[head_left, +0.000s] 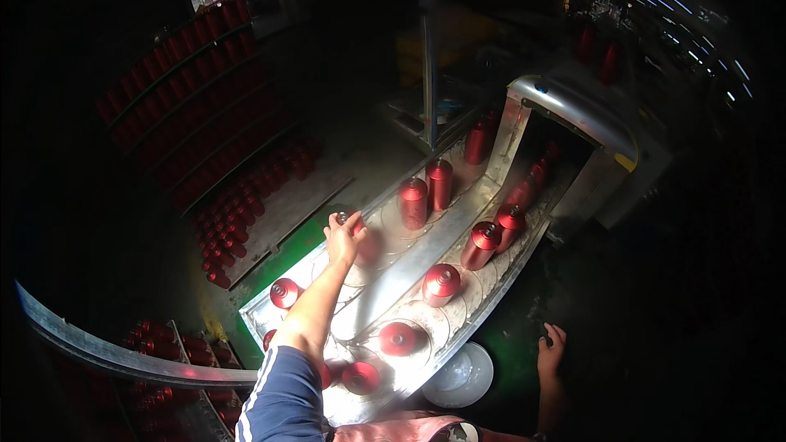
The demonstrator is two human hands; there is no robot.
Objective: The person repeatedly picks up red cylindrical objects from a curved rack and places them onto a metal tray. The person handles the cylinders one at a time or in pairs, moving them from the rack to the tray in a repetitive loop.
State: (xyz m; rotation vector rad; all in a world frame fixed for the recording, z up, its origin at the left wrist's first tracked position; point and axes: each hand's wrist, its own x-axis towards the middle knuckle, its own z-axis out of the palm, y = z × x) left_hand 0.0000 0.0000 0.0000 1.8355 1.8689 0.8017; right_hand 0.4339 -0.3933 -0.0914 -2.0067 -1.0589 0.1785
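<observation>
My left hand (342,244) reaches out over the far left side of a metal conveyor (381,282), its fingers closed round the narrow top of a red metal bottle (368,247). That bottle's body is partly hidden and blurred. Two upright red bottles (413,203) stand just beyond the hand, and another red bottle (285,293) is nearer me, left of my forearm. Along the conveyor's right side several more red bottles (442,284) stand in a row. Off to the right, in shadow, my right hand (553,345) hangs apart from the conveyor, fingers loosely curled and apart, with nothing visible in them.
The conveyor runs into a metal hooded tunnel (573,119) with red bottles inside. A round white tub (460,375) sits below the right edge. Racks of red bottles (188,65) rise at far left. A curved metal rail (123,363) crosses lower left; a post (428,57) stands behind.
</observation>
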